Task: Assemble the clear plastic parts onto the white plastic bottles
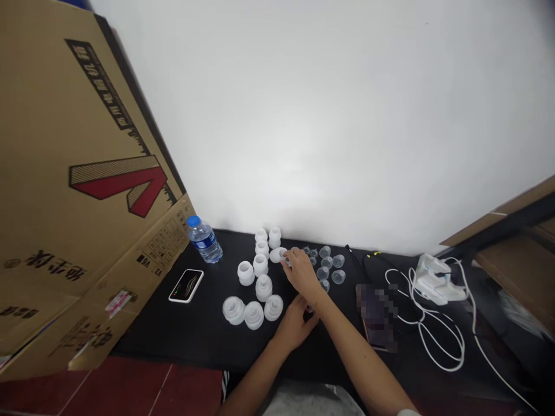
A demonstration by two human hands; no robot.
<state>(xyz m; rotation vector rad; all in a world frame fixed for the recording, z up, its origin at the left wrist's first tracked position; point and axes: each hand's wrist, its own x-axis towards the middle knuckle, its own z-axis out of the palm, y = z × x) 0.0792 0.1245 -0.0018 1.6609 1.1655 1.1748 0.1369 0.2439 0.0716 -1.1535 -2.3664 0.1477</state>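
Head view looks down on a black bench (pixel 195 341) set against a white wall (pixel 329 127). The right hand (pixel 302 273) reaches over the middle of the bench, its fingertips (pixel 287 260) at the edge of a flat white disc (pixel 276 255). Whether that grip is clenched on the disc or only touching it, I cannot tell. The left hand (pixel 295 326) lies lower, just below the right wrist, its fingers (pixel 309 316) loosely curled; what they grasp, if anything, cannot be told. Nine white plastic cups (pixel 260 266) stand in a loose curve to the left of the hands, and about ten small clear plastic caps (pixel 326 263) sit in a cluster just beside the right hand, on its far side. Farther left are a water bottle (pixel 204 239) with a blue lid and a phone (pixel 186 285) lying face up, next to a large cardboard sheet (pixel 87 185). To the right lie a second phone (pixel 377 318) with a blurred screen, a looped white cable (pixel 427 335) and a white charger (pixel 436 281).
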